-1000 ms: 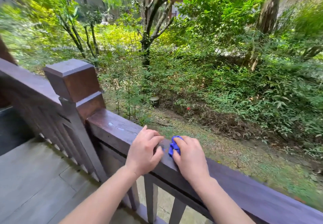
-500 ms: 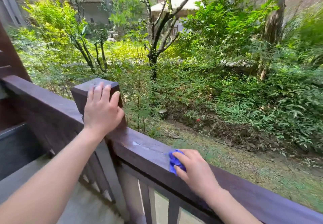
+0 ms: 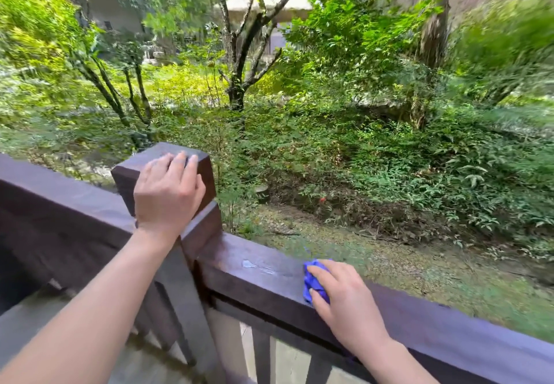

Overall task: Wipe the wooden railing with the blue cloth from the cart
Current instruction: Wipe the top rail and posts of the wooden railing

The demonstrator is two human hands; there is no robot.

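The right hand (image 3: 344, 296) pressed the bunched blue cloth (image 3: 314, 282) onto the top of the wooden railing (image 3: 269, 284), fingers curled over it. Just left of the cloth, a pale smear (image 3: 253, 264) marked the rail. Farther left, the left hand (image 3: 168, 194) rested on the square post (image 3: 129, 178), fingers laid flat across its cap. Beyond lay leaf-strewn ground (image 3: 344, 251), shrubs and a dark-trunked tree (image 3: 236, 54).

Wooden railing (image 3: 449, 334): crumpled blue cloth (image 3: 313, 283) under right hand (image 3: 344, 301), pale smear (image 3: 249, 263) just left; left hand (image 3: 166, 196) on post cap (image 3: 126, 178).
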